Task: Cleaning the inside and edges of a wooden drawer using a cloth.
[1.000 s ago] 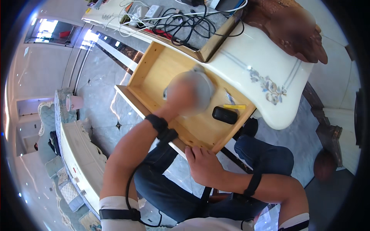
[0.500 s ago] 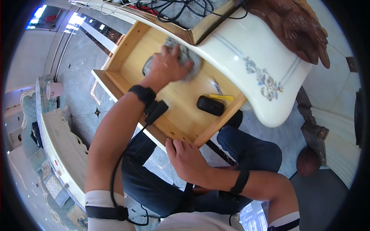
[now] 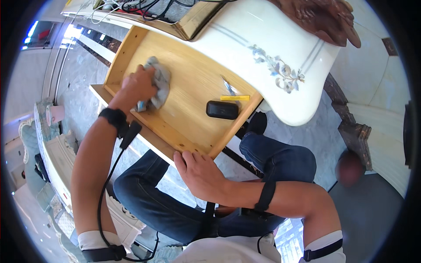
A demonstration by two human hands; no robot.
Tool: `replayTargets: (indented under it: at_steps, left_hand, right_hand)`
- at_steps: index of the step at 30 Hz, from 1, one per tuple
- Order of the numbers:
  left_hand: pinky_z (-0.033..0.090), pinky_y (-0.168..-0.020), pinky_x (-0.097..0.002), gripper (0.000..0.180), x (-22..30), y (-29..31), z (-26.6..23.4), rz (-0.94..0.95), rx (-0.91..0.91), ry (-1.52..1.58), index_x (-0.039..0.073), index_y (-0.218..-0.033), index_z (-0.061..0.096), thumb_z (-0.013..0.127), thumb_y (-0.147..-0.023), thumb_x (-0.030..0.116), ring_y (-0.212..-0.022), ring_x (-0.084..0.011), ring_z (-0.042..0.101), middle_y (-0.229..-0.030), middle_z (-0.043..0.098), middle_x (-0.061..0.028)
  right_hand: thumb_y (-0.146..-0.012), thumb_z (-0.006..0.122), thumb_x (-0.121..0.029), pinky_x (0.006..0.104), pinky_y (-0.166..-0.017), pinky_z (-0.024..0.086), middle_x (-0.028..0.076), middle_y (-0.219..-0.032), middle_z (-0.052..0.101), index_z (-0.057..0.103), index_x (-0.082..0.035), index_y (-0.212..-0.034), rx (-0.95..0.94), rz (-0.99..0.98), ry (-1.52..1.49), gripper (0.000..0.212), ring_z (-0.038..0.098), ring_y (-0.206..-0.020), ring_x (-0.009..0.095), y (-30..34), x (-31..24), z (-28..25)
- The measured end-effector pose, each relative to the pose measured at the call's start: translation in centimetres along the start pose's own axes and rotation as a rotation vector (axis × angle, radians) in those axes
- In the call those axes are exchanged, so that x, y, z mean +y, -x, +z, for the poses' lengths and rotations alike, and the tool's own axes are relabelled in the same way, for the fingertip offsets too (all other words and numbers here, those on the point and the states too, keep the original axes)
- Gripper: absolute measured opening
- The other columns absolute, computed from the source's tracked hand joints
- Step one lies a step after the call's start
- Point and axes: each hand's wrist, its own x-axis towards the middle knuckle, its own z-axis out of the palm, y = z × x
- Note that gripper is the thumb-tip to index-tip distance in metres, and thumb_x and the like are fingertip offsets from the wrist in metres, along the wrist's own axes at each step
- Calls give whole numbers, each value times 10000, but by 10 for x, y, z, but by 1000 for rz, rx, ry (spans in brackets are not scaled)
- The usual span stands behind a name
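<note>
Inside the pulled-out wooden drawer, my left hand presses a grey cloth onto the bottom, close to the drawer's left front. The cloth is bunched under and beside my fingers. My right hand grips the top edge of the drawer front near its right corner, fingers curled over it. Toward the drawer's right end lie a black oblong case, a yellow strip and a slim pointed silvery thing, its kind unclear.
Above the drawer is a white tabletop with a floral pattern, carrying a brown carving and a framed tray with black cables. My knees are under the drawer's front. A dark red ball sits at the right.
My left hand has moved the cloth leftward and nearer, from the drawer's middle toward its left front. The right hand stays on the drawer's edge. The whole view has shifted a little.
</note>
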Motion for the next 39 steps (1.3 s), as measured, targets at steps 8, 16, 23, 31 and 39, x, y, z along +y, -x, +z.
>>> replayTargets:
  at_steps: [8,16,23,31,39]
  left_hand:
    - [539,-908,-468,598,105,80,5,281,193,-517,76,-1197,663,787,-766,473,-1245,-373,558,-1309,544,-139]
    - [544,-723,-390,356,143,50,11,748,250,-189,89,-1078,626,711,-870,365,-909,-253,666,-987,627,-78]
    - [551,-733,-371,353,146,6,14,781,577,-243,105,-1220,627,640,-891,234,-946,-254,666,-1042,651,-99]
    - [559,-778,-385,419,157,11,7,663,432,-66,104,-1241,624,695,-883,310,-993,-302,671,-1087,664,-111]
    - [432,-1088,-499,839,77,52,-2,-96,171,-147,48,-1480,434,638,-891,610,-1367,-422,435,-1460,458,-244]
  right_hand:
    - [-796,655,-113,363,-712,460,137,-1021,552,518,80,-1328,17,6,70,583,575,-868,251,1,2,2]
    - [-799,626,-88,387,-722,451,155,-1029,532,492,95,-1347,27,8,29,593,563,-877,270,1,1,5]
    - [-802,689,-145,344,-718,480,122,-1023,563,529,73,-1335,8,3,99,598,592,-886,224,-1,-1,2]
    - [-764,666,-90,406,-724,488,196,-1095,536,459,105,-1371,-17,11,-5,670,577,-906,299,-2,2,4]
    - [-755,688,-99,420,-711,497,193,-1060,557,487,101,-1338,7,7,7,648,586,-894,316,-2,3,3]
